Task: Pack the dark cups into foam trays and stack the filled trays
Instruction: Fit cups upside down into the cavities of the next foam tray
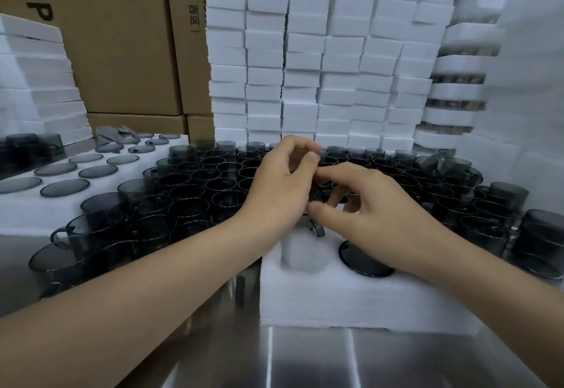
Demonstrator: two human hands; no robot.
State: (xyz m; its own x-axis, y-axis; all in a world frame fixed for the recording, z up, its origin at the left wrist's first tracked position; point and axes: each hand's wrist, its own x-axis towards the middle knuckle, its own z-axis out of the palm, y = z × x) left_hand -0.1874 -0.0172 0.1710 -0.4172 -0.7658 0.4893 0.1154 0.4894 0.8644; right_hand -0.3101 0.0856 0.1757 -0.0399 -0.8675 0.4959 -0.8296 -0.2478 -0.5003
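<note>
A white foam tray (335, 299) lies on the steel table in front of me. One pocket holds a dark cup bottom up (364, 261); the pocket to its left is bare foam. Above the tray's far edge both hands meet on one dark cup (317, 225), whose handle shows under my fingers. My left hand (280, 186) curls over it from the left, my right hand (363, 204) pinches it from the right. Most of that cup is hidden by the hands. Behind them stands a dense crowd of loose dark cups (195, 192), open side up.
A filled foam tray (61, 204) with several cup bottoms showing lies at the left. Tall stacks of foam trays (305, 51) form a wall behind the cups. Cardboard boxes (122, 36) stand at the back left. More cups (537, 241) stand at the right edge.
</note>
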